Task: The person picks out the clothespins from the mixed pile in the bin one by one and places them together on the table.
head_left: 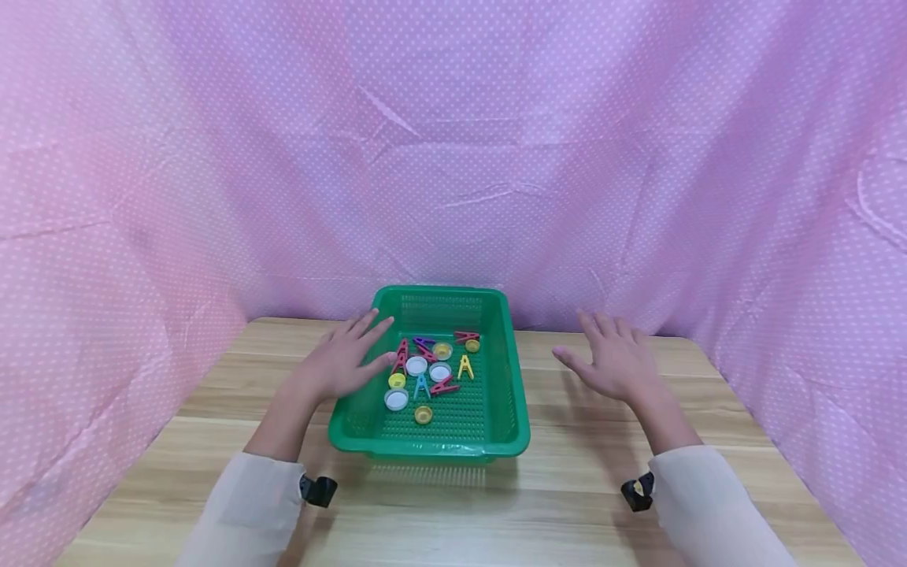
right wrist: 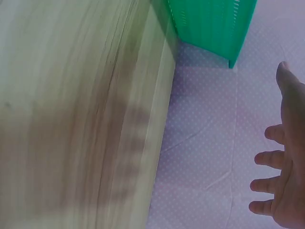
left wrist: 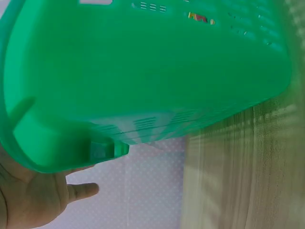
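Note:
A green plastic basket (head_left: 506,394) stands on the wooden table in the head view. Inside lie several red clothespins (head_left: 444,387), a yellow clothespin (head_left: 465,367), a light blue clothespin (head_left: 421,387), a purple clothespin (head_left: 423,342), and several white and yellow round caps (head_left: 396,400). My left hand (head_left: 343,364) is at the basket's left rim with fingers spread; whether it touches the rim I cannot tell. To the right of the basket, apart from it, my right hand (head_left: 615,358) hovers over the table with spread fingers, holding nothing.
The wooden table (head_left: 567,504) has light grain. A pink polka-dot cloth (head_left: 453,157) hangs behind it and along both sides. Each wrist bears a small black device (head_left: 319,491) at the sleeve cuff.

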Tool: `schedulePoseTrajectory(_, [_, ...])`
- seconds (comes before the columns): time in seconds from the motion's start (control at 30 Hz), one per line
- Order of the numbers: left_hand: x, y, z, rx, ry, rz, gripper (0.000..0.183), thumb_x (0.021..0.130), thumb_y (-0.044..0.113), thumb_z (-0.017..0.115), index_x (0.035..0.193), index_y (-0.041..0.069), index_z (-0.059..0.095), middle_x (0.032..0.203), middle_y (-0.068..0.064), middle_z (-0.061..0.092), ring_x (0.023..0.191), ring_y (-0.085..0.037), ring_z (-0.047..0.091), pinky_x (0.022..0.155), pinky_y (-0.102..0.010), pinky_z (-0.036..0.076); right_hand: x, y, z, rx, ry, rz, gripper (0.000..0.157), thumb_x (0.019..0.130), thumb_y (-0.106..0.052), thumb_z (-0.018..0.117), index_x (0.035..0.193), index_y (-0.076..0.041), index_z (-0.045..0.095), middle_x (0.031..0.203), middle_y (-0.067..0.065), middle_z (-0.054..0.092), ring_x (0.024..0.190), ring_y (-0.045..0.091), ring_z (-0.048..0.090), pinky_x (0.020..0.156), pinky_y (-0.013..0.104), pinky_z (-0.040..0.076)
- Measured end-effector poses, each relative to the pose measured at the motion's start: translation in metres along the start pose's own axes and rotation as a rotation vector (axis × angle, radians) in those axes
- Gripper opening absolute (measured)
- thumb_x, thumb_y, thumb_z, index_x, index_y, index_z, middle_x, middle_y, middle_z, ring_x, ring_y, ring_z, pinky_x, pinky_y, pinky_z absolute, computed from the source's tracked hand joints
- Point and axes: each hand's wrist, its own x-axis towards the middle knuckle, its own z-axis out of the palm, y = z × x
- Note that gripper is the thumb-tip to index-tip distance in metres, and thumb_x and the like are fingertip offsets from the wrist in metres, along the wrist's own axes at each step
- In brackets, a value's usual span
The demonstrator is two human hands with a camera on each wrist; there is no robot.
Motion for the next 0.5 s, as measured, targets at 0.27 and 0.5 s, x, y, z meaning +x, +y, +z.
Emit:
schedulePoseTrajectory(0.27, [0.009,-0.018,0.004,-0.109,-0.009,-0.023,0.07,0.106,0.053,0.045,0.164,0.019,0.025,0.169,-0.017,0.017,0.152,-0.048,0.016,0.114,-0.073,0.022,0.02,-0.02,0.002,0.013,0.001,-0.069,0.085,0.104,-0.066,0.036,0.16,-0.002,0.03,0.16,0.027,0.034,0.145,0.052,0.028,0.116,0.07,0.02])
schedulePoseTrajectory(0.5, [0.014,-0.039,0.014,-0.263,0.042,-0.018,0.067,0.109,0.037,0.046,0.165,0.013,0.017,0.167,-0.022,0.02,0.151,-0.046,0.022,0.115,-0.069,0.026,0.037,-0.049,0.002,0.023,0.003,-0.107,0.075,0.104,-0.055,0.048,0.155,-0.001,0.039,0.154,0.025,0.044,0.139,0.051,0.039,0.111,0.069,0.032])
